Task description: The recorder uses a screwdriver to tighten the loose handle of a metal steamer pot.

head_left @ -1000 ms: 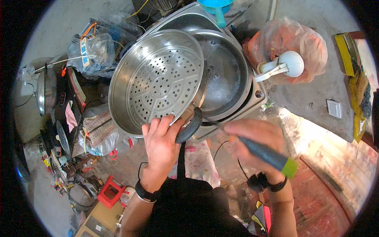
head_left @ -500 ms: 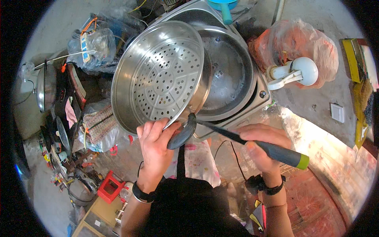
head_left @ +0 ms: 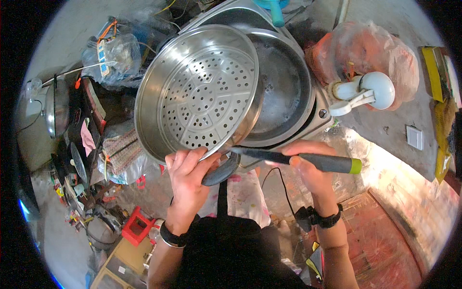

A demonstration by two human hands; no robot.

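A large stainless steel steamer pot [head_left: 202, 96] with a perforated bottom is tilted toward me above the sink's left side. My left hand [head_left: 185, 171] grips its near rim beside the curved black side handle [head_left: 224, 172]. In my right hand [head_left: 310, 166] is a knife [head_left: 269, 155] with a dark blade and a dark grey handle ending in green. Its tip points left and meets or overlaps the rim at the black handle; whether it touches cannot be made out. Behind the steamer, a steel basin [head_left: 284, 91] holding some water sits in the sink.
The steel sink's edge [head_left: 323, 113] runs round the basin. A turquoise-handled vessel [head_left: 276, 14] stands at the back. To the right are a white curved fixture [head_left: 378, 91] and a reddish plastic bag [head_left: 361, 53]. A red plastic stool [head_left: 137, 225] and clutter lie at left.
My right hand has moved a little left and up, turning the knife more level, with more of its blade's flat showing. The steamer pot has shifted slightly right.
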